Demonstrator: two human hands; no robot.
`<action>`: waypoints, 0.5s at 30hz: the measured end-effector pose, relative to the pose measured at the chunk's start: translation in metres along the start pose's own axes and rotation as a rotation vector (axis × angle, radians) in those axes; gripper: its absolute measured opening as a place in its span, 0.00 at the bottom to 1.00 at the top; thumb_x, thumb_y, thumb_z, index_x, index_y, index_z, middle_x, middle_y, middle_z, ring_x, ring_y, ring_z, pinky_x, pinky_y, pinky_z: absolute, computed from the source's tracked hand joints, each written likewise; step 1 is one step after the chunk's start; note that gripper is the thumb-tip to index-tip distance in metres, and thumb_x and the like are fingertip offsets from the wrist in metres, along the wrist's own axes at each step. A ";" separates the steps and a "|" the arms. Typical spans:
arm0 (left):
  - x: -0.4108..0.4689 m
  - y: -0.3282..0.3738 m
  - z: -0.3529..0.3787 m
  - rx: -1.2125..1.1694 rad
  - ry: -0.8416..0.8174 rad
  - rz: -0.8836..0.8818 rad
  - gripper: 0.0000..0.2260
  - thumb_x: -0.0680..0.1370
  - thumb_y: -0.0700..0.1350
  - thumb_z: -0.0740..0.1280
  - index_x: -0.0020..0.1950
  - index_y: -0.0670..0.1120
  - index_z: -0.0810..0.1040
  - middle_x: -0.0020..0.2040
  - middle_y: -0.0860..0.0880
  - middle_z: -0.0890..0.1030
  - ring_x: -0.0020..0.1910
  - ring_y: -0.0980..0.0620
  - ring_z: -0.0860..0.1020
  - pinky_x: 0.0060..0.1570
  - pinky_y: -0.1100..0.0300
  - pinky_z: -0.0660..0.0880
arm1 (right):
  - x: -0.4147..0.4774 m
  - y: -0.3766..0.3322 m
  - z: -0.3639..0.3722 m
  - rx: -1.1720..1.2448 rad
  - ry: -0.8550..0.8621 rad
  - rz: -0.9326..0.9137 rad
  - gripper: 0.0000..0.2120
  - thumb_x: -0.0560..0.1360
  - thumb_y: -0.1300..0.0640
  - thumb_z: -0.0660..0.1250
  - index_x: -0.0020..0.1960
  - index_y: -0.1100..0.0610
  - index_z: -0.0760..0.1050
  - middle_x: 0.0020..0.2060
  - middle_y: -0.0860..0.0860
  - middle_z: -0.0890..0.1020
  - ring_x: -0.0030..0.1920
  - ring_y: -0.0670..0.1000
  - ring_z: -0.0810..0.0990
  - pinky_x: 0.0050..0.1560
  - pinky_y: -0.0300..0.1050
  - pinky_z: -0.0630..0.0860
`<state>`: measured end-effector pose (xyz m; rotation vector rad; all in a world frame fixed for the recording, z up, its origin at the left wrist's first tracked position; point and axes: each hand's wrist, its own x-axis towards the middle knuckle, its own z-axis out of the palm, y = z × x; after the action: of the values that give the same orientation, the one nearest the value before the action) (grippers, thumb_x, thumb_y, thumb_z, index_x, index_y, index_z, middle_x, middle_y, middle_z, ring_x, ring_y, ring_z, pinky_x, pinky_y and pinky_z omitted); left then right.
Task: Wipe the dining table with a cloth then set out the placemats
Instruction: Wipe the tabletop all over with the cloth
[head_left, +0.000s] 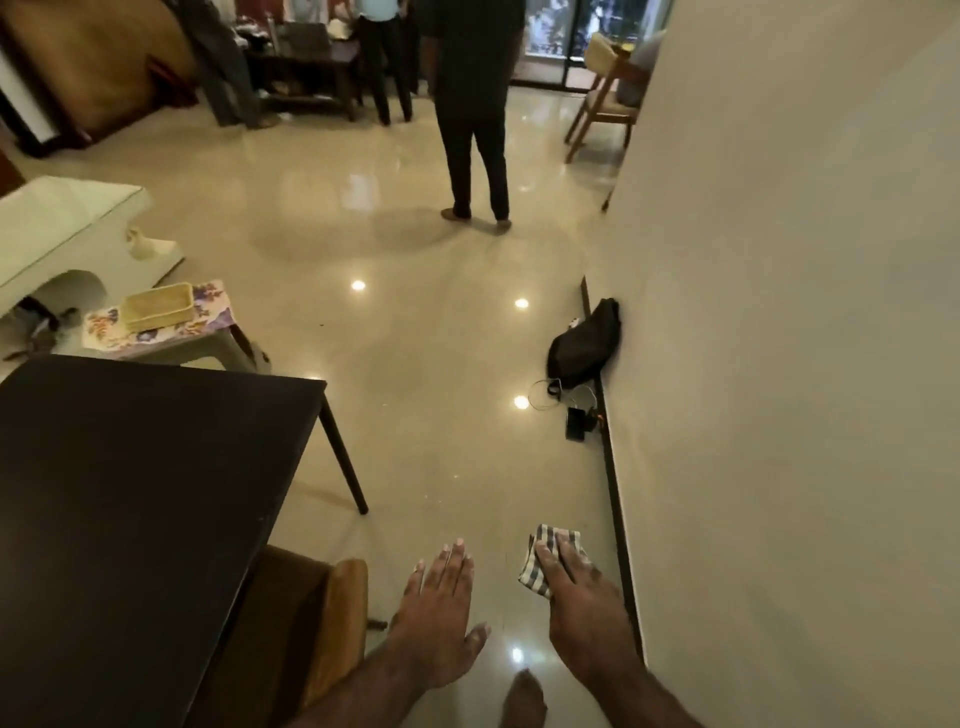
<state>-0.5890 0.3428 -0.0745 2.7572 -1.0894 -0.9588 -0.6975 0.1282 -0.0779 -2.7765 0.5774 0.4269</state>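
Right hand (582, 608) pinches the checked cloth (531, 571) under near-straight fingers, left hand (441, 618) flat, fingers together; so loose a hold may drop it

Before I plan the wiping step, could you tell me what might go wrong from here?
1. The grey-and-white checked cloth hangs loosely under the right hand; it might slip before reaching the dark rectangular wooden table.
2. The floral placemats lie under a woven yellow basket on a pale plastic stool; pulling them out could tip the basket.
3. A small black device with cables and a black bag lie on the glossy floor by the wall, a possible trip hazard.
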 end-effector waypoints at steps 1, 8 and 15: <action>0.014 -0.002 -0.014 -0.022 0.015 -0.035 0.42 0.87 0.66 0.52 0.90 0.43 0.37 0.87 0.45 0.28 0.89 0.42 0.35 0.86 0.41 0.36 | 0.025 0.004 -0.012 0.009 -0.008 -0.023 0.40 0.69 0.62 0.77 0.80 0.45 0.76 0.80 0.52 0.77 0.70 0.61 0.84 0.58 0.59 0.85; 0.089 -0.025 -0.091 -0.075 0.114 -0.249 0.43 0.87 0.66 0.53 0.90 0.43 0.35 0.89 0.43 0.31 0.89 0.41 0.34 0.87 0.39 0.36 | 0.164 -0.002 -0.085 -0.078 -0.033 -0.308 0.36 0.85 0.58 0.60 0.90 0.41 0.54 0.91 0.48 0.53 0.86 0.58 0.64 0.80 0.57 0.68; 0.174 -0.090 -0.155 -0.106 0.091 -0.356 0.43 0.88 0.64 0.56 0.89 0.42 0.33 0.88 0.41 0.29 0.88 0.39 0.33 0.87 0.37 0.38 | 0.318 -0.060 -0.126 -0.083 -0.015 -0.496 0.35 0.87 0.57 0.60 0.91 0.44 0.53 0.91 0.50 0.52 0.89 0.57 0.58 0.83 0.57 0.64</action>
<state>-0.3499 0.2719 -0.0637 2.9269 -0.5271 -0.8762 -0.3644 0.0323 -0.0567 -2.8535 -0.1425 0.3623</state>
